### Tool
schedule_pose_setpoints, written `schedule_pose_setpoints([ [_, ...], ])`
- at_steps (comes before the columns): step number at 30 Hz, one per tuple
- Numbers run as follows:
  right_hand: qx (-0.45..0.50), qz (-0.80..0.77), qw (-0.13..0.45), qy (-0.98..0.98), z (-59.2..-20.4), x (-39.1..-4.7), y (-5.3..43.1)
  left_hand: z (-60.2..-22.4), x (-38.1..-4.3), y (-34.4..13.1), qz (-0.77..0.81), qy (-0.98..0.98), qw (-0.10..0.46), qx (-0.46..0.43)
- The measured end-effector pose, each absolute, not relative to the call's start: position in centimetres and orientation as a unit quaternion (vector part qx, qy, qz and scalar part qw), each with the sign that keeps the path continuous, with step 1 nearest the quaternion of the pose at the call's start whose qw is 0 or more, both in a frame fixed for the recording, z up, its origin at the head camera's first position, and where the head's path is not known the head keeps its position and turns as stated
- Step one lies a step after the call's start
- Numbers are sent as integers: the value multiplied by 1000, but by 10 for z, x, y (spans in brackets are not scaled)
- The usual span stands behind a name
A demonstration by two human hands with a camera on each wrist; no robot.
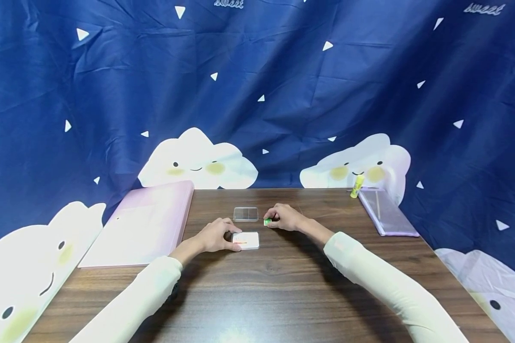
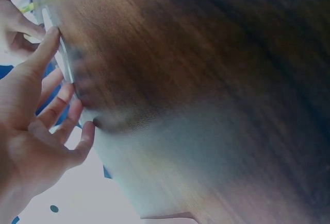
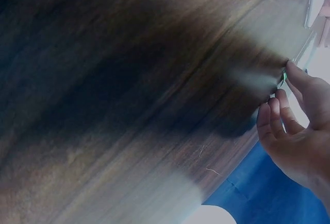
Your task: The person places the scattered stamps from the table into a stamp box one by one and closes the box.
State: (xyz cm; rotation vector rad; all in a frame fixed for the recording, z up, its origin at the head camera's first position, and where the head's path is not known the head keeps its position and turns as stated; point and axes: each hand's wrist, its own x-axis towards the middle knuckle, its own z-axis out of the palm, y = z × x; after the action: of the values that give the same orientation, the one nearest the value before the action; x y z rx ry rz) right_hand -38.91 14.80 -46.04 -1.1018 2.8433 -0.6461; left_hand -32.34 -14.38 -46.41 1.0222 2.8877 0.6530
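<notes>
A small flat white box (image 1: 246, 240) with an orange mark lies on the table, and my left hand (image 1: 215, 235) holds its left end between thumb and fingers. Just beyond it is a clear, shallow plastic lid or case (image 1: 245, 214). My right hand (image 1: 286, 217) pinches a small green square piece with a white edge (image 1: 268, 222), at table level to the right of the clear case. In the right wrist view the green piece (image 3: 284, 76) barely shows at the thumb tip. The left wrist view catches the white box only edge-on.
A pale pink folder (image 1: 141, 224) lies at the left of the brown wooden table (image 1: 249, 295). At the back right are a yellow glue stick (image 1: 357, 186), standing tilted, and a purple-edged flat case (image 1: 386, 212). A blue cloud-patterned curtain (image 1: 279, 95) hangs behind.
</notes>
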Motion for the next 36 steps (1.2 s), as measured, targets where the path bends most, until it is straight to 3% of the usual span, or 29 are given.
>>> schedule_pose_setpoints([
  [25, -328, -230, 10, 916, -461, -384, 146, -464, -323, -143, 207, 923, 9, 325],
  [36, -323, -259, -17, 910, -468, -385, 147, -463, -322, -144, 209, 920, 6, 333],
])
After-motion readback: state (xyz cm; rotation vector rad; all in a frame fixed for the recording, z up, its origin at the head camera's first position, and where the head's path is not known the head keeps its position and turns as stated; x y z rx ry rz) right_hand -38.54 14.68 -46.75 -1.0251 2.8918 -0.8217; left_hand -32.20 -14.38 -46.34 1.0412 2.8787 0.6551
